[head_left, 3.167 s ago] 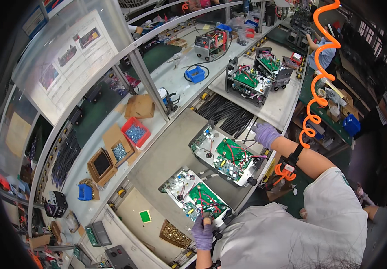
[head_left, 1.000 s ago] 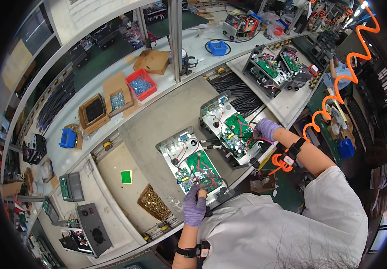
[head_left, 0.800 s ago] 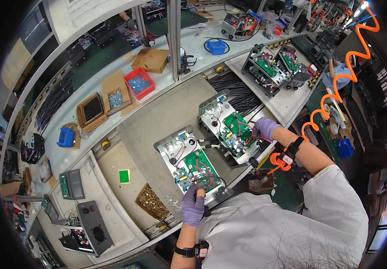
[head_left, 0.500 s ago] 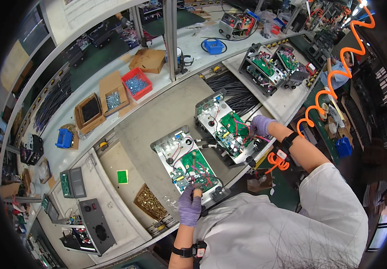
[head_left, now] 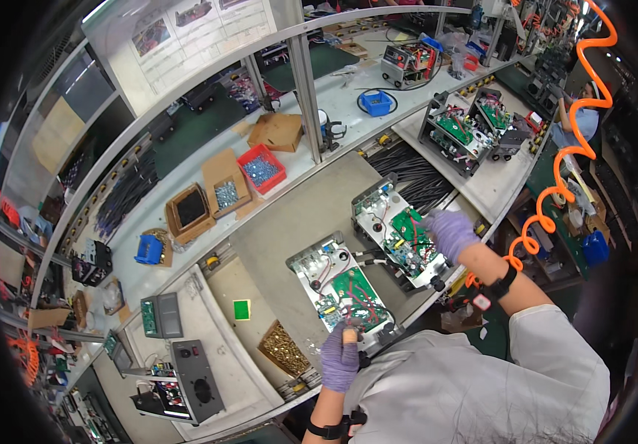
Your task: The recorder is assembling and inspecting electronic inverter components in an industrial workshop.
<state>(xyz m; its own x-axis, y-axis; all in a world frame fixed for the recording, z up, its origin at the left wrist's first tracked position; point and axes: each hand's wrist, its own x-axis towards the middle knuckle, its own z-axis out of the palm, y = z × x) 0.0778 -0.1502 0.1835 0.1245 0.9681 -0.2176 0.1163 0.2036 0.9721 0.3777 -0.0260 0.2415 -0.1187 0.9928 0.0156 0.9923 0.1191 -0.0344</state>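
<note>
Two open metal chassis with green circuit boards lie side by side before me, the left chassis (head_left: 317, 275) and the right chassis (head_left: 373, 209). At the near end of the left chassis is my left hand (head_left: 340, 361), in a purple knit glove with a bare thumb tip. Its fingers are closed at the board's near edge; whatever they pinch is hidden. My right hand (head_left: 452, 234), also in a purple glove, is bent over the right edge of the right chassis, beside its green board (head_left: 407, 226). Its fingertips are blurred and partly hidden. Thin red wires cross both boards.
Beyond the grey work surface (head_left: 274, 214) stand a red bin of screws (head_left: 261, 169) and cardboard boxes. A tray of brass-coloured parts (head_left: 284, 349) is left of my left hand. Black cables (head_left: 415, 170) lie behind the right chassis. An orange coiled hose (head_left: 555, 203) hangs at the right.
The view has swung, so the whole scene sits farther right and lower. My right hand has shifted slightly over the right chassis; my left hand stays at the near end of the left one.
</note>
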